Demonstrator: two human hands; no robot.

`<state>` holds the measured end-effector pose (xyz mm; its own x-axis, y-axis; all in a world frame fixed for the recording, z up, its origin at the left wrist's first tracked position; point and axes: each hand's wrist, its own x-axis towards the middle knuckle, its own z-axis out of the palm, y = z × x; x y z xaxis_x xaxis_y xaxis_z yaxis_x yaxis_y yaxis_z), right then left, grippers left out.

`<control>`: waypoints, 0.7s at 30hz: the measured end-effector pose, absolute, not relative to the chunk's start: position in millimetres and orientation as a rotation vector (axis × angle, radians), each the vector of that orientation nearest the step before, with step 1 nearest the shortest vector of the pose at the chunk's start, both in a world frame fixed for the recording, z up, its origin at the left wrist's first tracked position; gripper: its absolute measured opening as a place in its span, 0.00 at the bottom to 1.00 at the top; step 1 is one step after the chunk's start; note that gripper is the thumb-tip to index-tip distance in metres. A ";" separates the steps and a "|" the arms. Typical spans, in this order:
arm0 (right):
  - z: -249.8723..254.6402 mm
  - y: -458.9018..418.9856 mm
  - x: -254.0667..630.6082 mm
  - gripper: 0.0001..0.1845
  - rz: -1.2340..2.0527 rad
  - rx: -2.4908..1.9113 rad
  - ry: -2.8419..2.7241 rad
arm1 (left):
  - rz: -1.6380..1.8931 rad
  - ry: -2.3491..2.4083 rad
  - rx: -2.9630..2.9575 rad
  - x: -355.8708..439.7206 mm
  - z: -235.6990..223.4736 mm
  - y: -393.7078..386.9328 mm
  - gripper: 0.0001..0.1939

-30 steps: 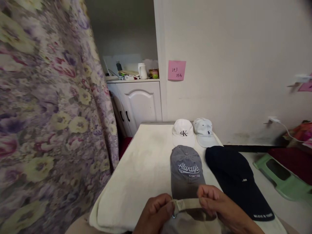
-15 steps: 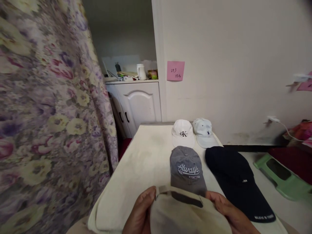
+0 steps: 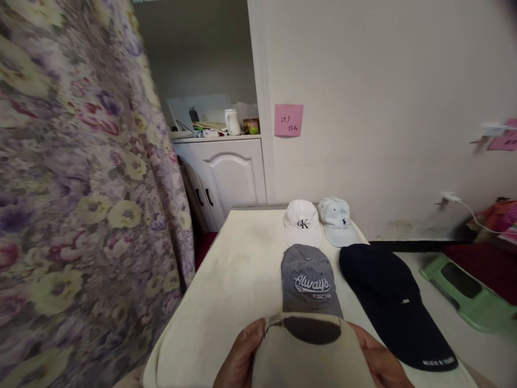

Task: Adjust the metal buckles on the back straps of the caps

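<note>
At the bottom of the view I hold a beige baseball cap (image 3: 311, 364) with its back strap and rear opening uppermost. My left hand (image 3: 241, 353) is closed on the cap's left edge beside the strap buckle, and my right hand (image 3: 377, 355) grips its right edge. Just beyond it a grey cap (image 3: 309, 269) with "Always" lettering lies on the cream-covered table (image 3: 226, 280), its lower part hidden by the beige one. A navy cap (image 3: 391, 302) with a long brim lies to the right. Farther back are a white CK cap (image 3: 302, 223) and a pale blue cap (image 3: 338, 221).
A floral curtain (image 3: 92, 215) hangs along the left. Behind the table stand a white cabinet (image 3: 238, 172) with a white jug (image 3: 232, 122) on top and a wall bearing a pink note (image 3: 288, 120). A green stool (image 3: 464, 291) is on the floor at right.
The beige cap has turned a little in my hands, so its rear opening now shows wider and rounder. My right hand has shifted slightly left and down. The other caps lie as before.
</note>
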<state>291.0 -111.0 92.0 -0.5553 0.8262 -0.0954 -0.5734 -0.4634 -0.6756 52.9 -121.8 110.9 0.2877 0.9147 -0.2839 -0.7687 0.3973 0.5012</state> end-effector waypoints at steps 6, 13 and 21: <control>120.3 -102.0 275.0 0.21 2.012 -0.480 -0.641 | 1.134 0.545 0.287 52.3 106.0 -119.0 0.05; 110.7 -97.8 287.5 0.19 1.776 -0.675 -0.720 | 1.025 0.486 0.356 47.7 121.2 -106.6 0.11; 105.5 -91.6 271.9 0.27 1.859 -0.646 -0.564 | 1.484 1.012 0.355 38.9 98.5 -95.7 0.07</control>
<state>271.9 -91.6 105.5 -0.3132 0.9339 -0.1726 -0.6802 -0.3474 -0.6455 38.9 -95.7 98.5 -0.2099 0.9181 -0.3361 -0.6485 0.1266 0.7507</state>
